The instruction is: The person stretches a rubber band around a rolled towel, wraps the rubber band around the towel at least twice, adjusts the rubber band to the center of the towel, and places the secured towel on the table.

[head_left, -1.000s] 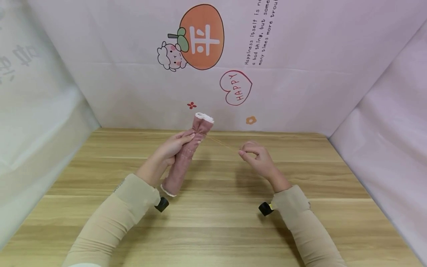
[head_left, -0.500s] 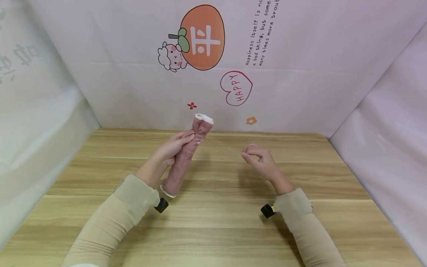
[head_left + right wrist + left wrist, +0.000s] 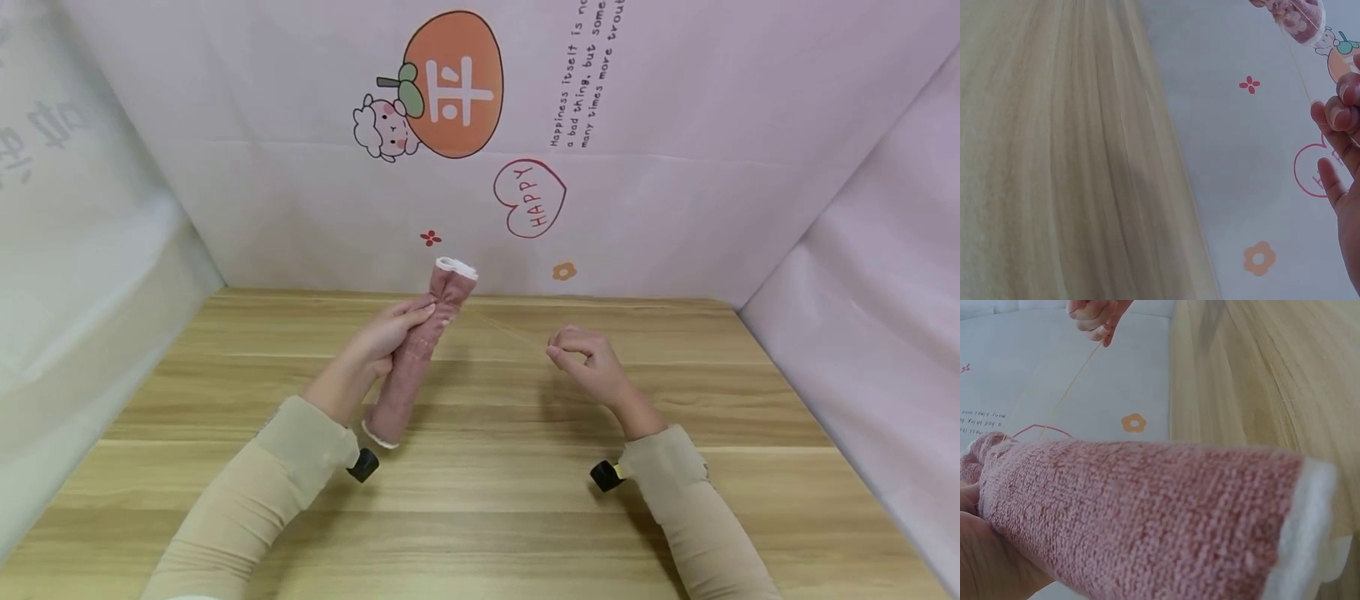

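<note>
A rolled pink towel (image 3: 408,371) with white edges slants above the table in the head view. My left hand (image 3: 386,333) grips it just below its gathered, pinched-in neck, thumb on the near face. From that neck a thin yellow rubber band (image 3: 506,327) runs taut to my right hand (image 3: 588,362), whose curled fingers pinch its far end. The left wrist view has the towel (image 3: 1147,512) filling the lower half, with the stretched band (image 3: 1071,387) rising behind it. In the right wrist view, fingers (image 3: 1340,115) hold the band, and its far side is partly hidden.
The wooden table (image 3: 480,517) spreads beneath both hands. A white printed backdrop (image 3: 300,208) stands behind it, with white cloth walls at left and right. Each wrist wears a small black camera (image 3: 363,465).
My right hand has moved slightly right and toward me, drawing the rubber band out a little longer. The left hand and the towel have barely shifted.
</note>
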`<state>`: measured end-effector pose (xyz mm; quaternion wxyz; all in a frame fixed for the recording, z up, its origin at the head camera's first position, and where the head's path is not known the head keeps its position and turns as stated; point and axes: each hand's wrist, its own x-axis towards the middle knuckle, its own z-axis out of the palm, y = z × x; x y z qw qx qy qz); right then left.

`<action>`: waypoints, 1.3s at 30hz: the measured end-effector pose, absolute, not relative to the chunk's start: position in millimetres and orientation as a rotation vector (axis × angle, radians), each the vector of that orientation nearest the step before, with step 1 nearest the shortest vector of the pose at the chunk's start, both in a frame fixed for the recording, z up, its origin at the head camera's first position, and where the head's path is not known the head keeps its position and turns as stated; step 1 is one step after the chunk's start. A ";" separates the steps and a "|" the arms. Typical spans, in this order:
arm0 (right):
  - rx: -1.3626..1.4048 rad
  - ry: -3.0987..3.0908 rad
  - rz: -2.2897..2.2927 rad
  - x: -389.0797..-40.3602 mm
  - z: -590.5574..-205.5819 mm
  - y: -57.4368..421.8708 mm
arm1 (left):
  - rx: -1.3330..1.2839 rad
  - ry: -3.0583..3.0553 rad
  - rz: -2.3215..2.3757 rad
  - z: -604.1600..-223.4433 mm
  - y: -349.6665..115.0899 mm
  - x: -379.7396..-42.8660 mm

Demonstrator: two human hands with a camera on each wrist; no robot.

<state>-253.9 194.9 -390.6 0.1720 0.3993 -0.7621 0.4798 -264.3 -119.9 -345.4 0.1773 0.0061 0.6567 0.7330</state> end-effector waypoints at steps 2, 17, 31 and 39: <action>1.129 -2.173 1.356 -250.1 -386.7 193.4 | 0.021 1.847 2.074 -345.8 -118.2 -263.9; 0.978 -2.243 1.661 -255.5 -399.6 202.6 | 0.014 1.817 2.092 -349.9 -114.6 -265.9; 0.992 -1.833 2.148 -273.0 -403.5 185.2 | 0.058 1.749 2.137 -352.0 -106.4 -268.6; 1.033 -1.517 2.534 -279.9 -402.0 172.8 | 0.073 1.700 2.153 -347.3 -104.0 -267.8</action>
